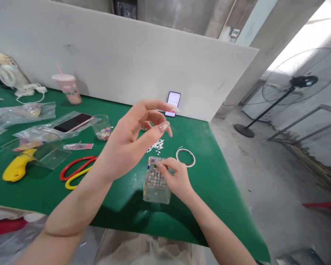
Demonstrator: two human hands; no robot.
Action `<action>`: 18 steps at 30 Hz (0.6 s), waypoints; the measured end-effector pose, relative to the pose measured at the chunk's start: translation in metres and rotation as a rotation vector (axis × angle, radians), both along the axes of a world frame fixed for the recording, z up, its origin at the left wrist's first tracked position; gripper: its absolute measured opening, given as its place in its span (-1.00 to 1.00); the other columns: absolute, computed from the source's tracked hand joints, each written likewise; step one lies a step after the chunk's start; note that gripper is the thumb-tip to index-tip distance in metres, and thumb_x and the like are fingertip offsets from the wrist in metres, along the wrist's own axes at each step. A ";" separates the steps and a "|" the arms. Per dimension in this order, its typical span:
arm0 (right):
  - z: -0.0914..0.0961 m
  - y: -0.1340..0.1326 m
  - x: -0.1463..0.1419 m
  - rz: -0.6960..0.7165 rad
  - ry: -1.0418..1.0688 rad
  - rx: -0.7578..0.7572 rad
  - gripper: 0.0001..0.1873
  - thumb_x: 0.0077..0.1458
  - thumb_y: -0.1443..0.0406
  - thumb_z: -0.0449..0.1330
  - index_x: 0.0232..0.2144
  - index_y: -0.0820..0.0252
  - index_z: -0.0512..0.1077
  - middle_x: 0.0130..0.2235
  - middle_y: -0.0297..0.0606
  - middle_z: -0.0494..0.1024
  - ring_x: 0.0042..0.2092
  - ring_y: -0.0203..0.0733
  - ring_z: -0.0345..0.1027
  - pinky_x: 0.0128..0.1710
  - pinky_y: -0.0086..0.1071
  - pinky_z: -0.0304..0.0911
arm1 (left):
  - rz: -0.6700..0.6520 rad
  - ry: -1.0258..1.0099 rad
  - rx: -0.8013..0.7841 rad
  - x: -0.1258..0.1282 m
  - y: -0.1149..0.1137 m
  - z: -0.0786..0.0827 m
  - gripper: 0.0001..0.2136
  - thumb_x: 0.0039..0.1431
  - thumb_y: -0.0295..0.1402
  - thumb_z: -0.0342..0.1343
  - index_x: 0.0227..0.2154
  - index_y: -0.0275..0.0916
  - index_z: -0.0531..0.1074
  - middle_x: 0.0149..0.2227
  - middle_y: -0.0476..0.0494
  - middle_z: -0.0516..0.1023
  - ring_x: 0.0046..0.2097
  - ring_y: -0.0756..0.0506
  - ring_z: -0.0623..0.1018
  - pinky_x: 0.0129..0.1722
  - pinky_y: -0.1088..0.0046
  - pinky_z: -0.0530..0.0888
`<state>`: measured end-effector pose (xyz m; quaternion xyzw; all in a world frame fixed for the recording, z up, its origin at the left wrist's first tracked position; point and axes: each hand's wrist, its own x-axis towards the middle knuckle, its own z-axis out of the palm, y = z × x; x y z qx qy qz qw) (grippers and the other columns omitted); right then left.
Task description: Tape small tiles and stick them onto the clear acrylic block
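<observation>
My left hand (pixel 135 138) is raised over the table in front of me. Its fingers are curved and the thumb stands apart from them, with nothing plainly held. Lower down, my right hand (pixel 177 178) pinches thumb and index finger together at the upper part of a clear box (pixel 157 195). What lies between those fingertips is too small to make out. Rows of small, shiny mosaic tiles (pixel 154 179) cover much of the box, while its near part is bare and transparent. Loose white tile pieces (pixel 157 146) lie just beyond it, partly behind my left hand.
A tape roll (pixel 185 157) lies right of the box. To the left are red-and-yellow scissors (pixel 78 172), a yellow-handled tool (pixel 18 165), a cup of tile pieces (pixel 101 129), a dark-screened phone (pixel 73 123) and a pink tumbler (pixel 68 88). Another phone (pixel 173 103) leans against the white partition (pixel 113 55).
</observation>
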<state>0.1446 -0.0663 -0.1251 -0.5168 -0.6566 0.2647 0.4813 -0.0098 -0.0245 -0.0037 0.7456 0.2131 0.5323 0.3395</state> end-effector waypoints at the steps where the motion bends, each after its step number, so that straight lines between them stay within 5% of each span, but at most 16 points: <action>1: 0.000 0.000 0.001 0.001 0.003 -0.012 -0.69 0.20 0.15 0.16 -0.49 0.13 0.56 -0.48 -0.23 0.56 -0.39 -0.15 0.37 -0.28 -0.28 0.24 | -0.002 0.001 -0.002 0.000 0.000 0.000 -0.76 0.28 -0.50 0.08 -0.07 -0.09 0.47 -0.24 0.03 0.56 -0.22 -0.01 0.58 -0.21 0.48 0.53; 5: 0.002 0.004 0.006 0.038 0.036 -0.073 -0.62 0.21 0.07 0.15 -0.50 0.14 0.56 -0.46 -0.23 0.60 -0.37 -0.14 0.41 -0.27 -0.28 0.27 | -0.007 0.013 -0.019 0.000 -0.001 -0.001 -0.76 0.29 -0.47 0.08 -0.05 -0.09 0.46 -0.20 -0.01 0.56 -0.20 -0.03 0.57 -0.18 0.42 0.52; 12: 0.000 0.006 0.015 0.100 0.152 -0.167 -0.25 0.32 -0.12 -0.22 -0.35 0.20 0.61 -0.50 -0.22 0.57 -0.42 -0.19 0.45 -0.32 -0.32 0.33 | 0.033 0.068 0.029 0.000 0.003 0.000 -0.78 0.28 -0.45 0.06 -0.06 -0.09 0.46 -0.14 -0.03 0.58 -0.14 -0.05 0.57 -0.17 0.42 0.52; 18: -0.003 0.011 0.015 0.085 0.169 -0.159 -0.21 0.27 -0.19 -0.22 -0.46 0.19 0.57 -0.56 -0.27 0.49 -0.44 -0.21 0.39 -0.33 -0.33 0.30 | 0.031 0.703 0.154 -0.006 0.015 -0.004 -0.81 0.29 -0.25 0.03 -0.19 -0.14 0.53 -0.21 -0.06 0.64 -0.19 -0.13 0.59 -0.21 0.36 0.48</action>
